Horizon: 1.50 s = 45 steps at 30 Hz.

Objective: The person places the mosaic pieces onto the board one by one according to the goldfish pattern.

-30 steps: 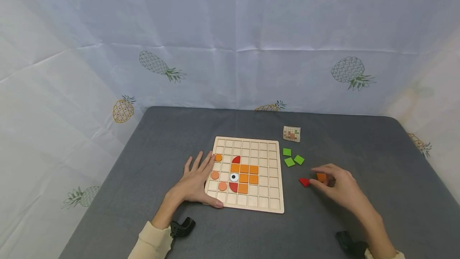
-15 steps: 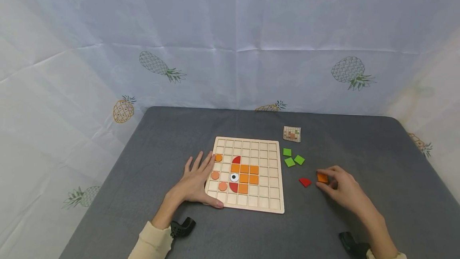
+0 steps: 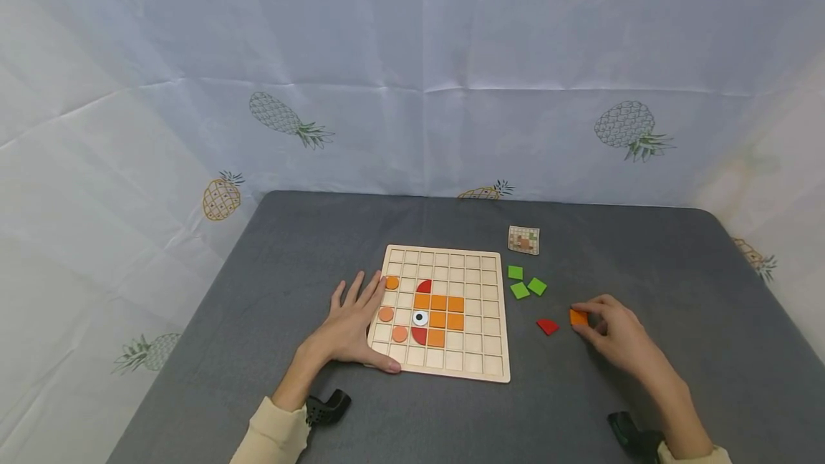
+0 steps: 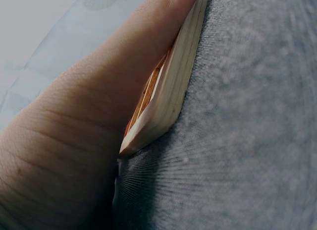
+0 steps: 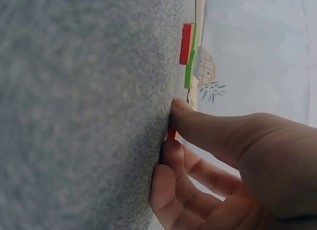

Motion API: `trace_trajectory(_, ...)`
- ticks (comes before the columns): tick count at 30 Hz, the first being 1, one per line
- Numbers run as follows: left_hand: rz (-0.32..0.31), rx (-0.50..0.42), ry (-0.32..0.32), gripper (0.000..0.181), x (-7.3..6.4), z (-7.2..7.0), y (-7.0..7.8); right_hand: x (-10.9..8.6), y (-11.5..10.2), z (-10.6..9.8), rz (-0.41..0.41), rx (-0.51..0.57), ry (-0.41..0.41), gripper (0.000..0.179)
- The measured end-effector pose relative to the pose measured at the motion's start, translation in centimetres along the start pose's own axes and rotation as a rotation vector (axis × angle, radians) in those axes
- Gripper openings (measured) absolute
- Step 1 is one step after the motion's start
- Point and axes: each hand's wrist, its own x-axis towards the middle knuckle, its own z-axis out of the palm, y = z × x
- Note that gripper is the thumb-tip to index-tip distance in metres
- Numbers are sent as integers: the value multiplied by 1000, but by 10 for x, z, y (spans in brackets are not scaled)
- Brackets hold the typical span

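Observation:
My left hand [image 3: 349, 329] rests at the left edge of a wooden grid board [image 3: 485, 344]. Its fingers are spread and straight, with the thumb along the front edge. On the board lie orange squares [image 3: 438, 303], two red quarter-circles [image 3: 423, 286], a white disc with a black dot [image 3: 420, 318] and three round orange pieces [image 3: 399, 334]. To the board's right, my right hand [image 3: 620, 334] pinches an orange square tile [image 3: 577, 317] between thumb and fingers, low at the table. In the right wrist view the fingers mostly cover this tile [image 5: 171, 134].
Left of the right hand lies a red piece [image 3: 548, 326]. Beyond it, three green square tiles [image 3: 537, 286] sit near the board's right edge. A small picture card [image 3: 523, 240] lies farther back. A pineapple-print cloth [image 3: 412, 134] hangs behind the grey table [image 3: 335, 228].
My right hand has drawn slightly right, away from the red piece, and its thumb and fingers have closed on the orange square tile. The left hand stays in place.

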Motion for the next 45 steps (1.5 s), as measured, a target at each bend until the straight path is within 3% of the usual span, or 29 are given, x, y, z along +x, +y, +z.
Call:
trace_trajectory(17,-12,-6,-8,154,-1,0,0,0,-13,5,16,-32,24,29)
trace_trajectory(45,-1,-5,-1,154,1,0,-1,7,-74,27,-66,6,20,30)
